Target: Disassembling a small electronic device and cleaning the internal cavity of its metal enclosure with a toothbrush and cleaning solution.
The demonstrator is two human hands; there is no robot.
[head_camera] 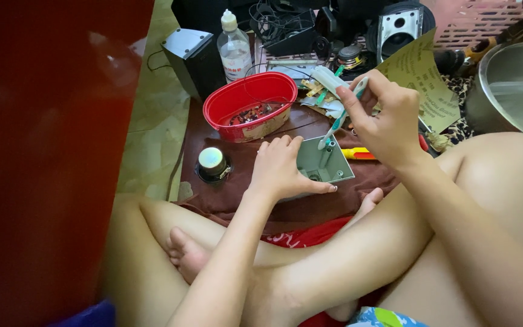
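Two hands shared the work: the left hand (286,169) pressed flat, steadying a grey box (325,163), the right hand (388,118) pinching a toothbrush (341,118) over it.

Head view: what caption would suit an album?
Left hand steadies a grey box while right hand works a toothbrush inside.

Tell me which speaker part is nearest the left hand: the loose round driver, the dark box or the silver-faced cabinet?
The grey open housing aside, the loose round driver on the brown cloth lies nearest the left hand; the dark box and silver-faced cabinet stand farther back.
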